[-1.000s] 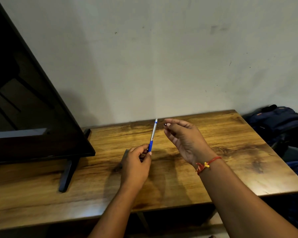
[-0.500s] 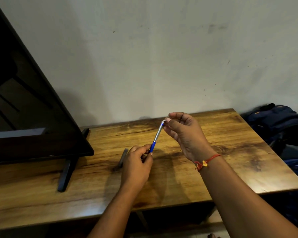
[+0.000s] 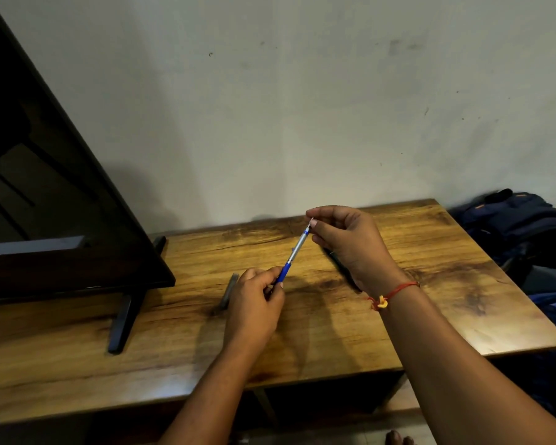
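Note:
A blue and silver pen (image 3: 294, 254) is held tilted above the wooden table (image 3: 430, 284). My left hand (image 3: 254, 306) grips its blue lower end. My right hand (image 3: 347, 242) pinches the pen's upper tip between thumb and fingertips; a red thread is tied round that wrist. A small dark flat piece (image 3: 230, 292) lies on the table just left of my left hand. Another dark thin object (image 3: 337, 261) lies on the table under my right hand, partly hidden.
A large dark screen (image 3: 61, 203) on a black stand (image 3: 122, 319) fills the left side of the table. A grey wall is behind. A dark blue backpack (image 3: 514, 220) lies on the floor to the right of the table.
My right hand moved in from beside the pen and closed its fingertips on the pen's upper tip. The pen has tilted slightly to the right. My left hand kept its grip.

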